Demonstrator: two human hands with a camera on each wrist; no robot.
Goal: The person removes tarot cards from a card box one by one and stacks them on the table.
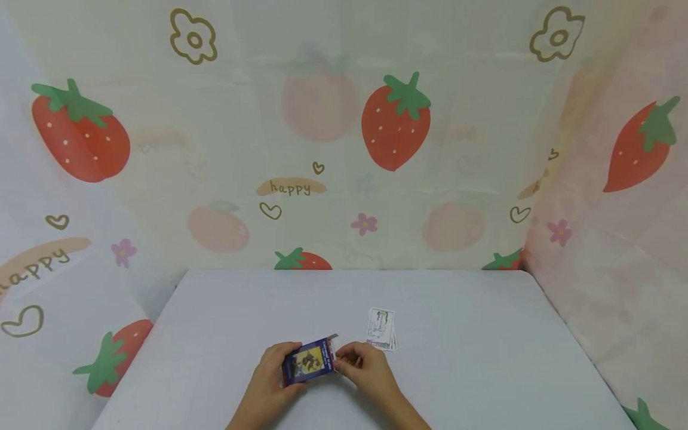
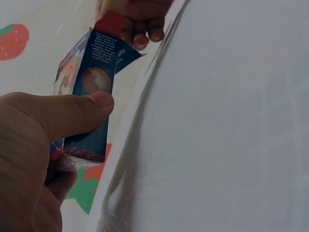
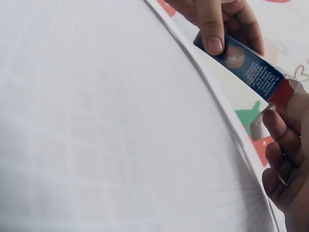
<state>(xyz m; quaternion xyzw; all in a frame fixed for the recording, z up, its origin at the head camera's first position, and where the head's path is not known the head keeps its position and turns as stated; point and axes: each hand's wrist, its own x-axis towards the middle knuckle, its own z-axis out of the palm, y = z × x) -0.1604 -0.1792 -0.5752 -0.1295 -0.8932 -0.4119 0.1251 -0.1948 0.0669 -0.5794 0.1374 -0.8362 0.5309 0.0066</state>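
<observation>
A dark blue tarot card box [image 1: 310, 361] with a yellow picture on its front is held up over the table, its end flap [image 2: 128, 57] standing open. My left hand [image 1: 269, 377] grips the box by its closed end, the thumb on one narrow side. At the open end, my right hand [image 1: 371, 370] has its thumb and curled fingers on the box's edge by a white side flap [image 3: 259, 127]. Whether those fingertips also touch cards inside is hidden. Just beyond the right hand, a few tarot cards [image 1: 381, 327] lie face up in a small overlapping pile.
The white-covered table [image 1: 473, 358] extends on both sides of the hands. A strawberry-patterned curtain [image 1: 322, 131] hangs behind it and along the left and right sides.
</observation>
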